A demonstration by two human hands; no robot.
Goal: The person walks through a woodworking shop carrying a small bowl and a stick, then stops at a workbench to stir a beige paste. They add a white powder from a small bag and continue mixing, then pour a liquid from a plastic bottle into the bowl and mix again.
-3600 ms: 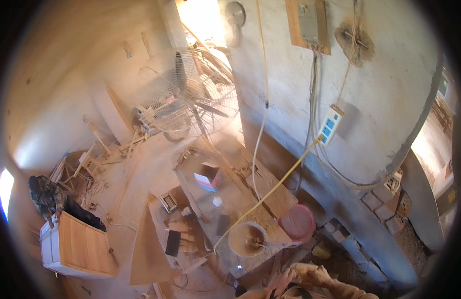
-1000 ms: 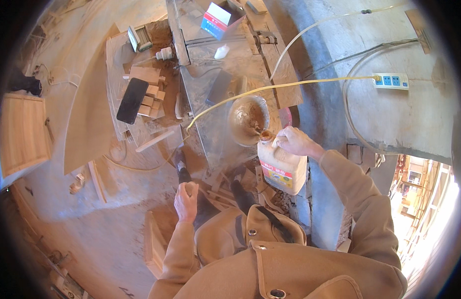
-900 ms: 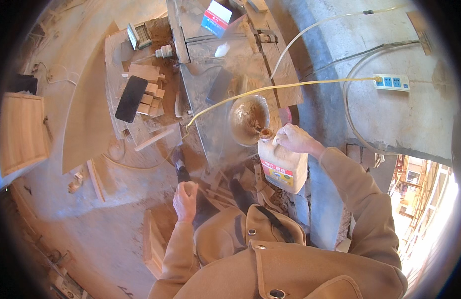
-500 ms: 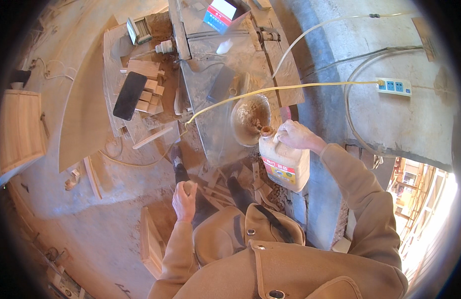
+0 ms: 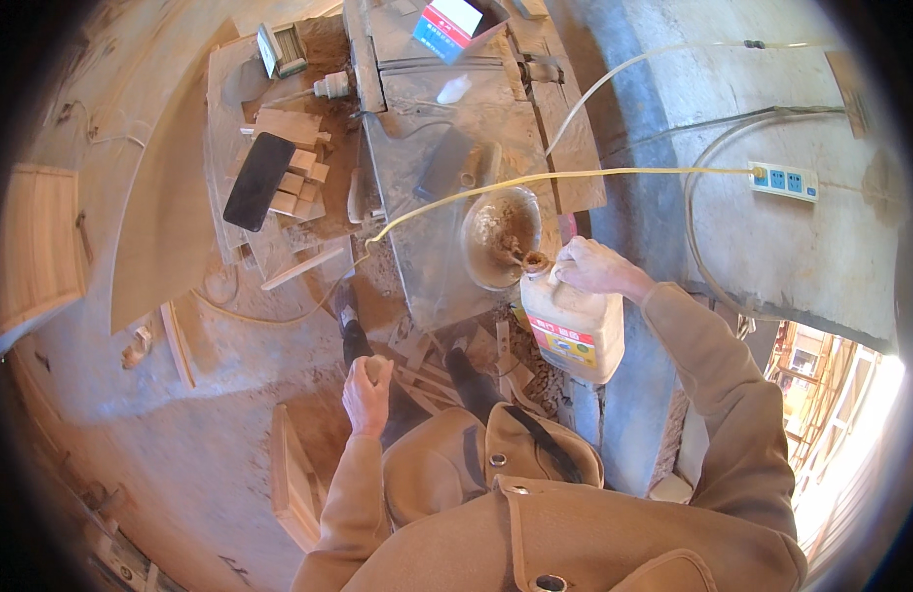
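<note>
My right hand [image 5: 596, 267] is closed round the handle of a whitish plastic jug [image 5: 578, 335] with a red, yellow and blue label. The jug's uncapped, brown-stained mouth [image 5: 536, 262] tips toward a crusted, brown-stained bowl [image 5: 498, 227] on the workbench. A thin pale streak shows between the mouth and the contents of the bowl. Down by my knee, my left hand [image 5: 365, 400] is closed on a small round brownish thing [image 5: 376, 369]; its kind is mostly hidden by the fingers.
A yellow cord [image 5: 535, 179] crosses above the dusty workbench [image 5: 422, 286] to a wall power strip [image 5: 783, 182]. Left of it lie a black phone-like slab [image 5: 258, 183] and small wood blocks [image 5: 296, 184]. An open box [image 5: 446, 28] stands at the back. Wood scraps litter the floor.
The jug's mouth has tipped slightly more toward the bowl, and a thin pale streak now shows there. The whole view has shifted a little. Left hand keeps its closed grip.
</note>
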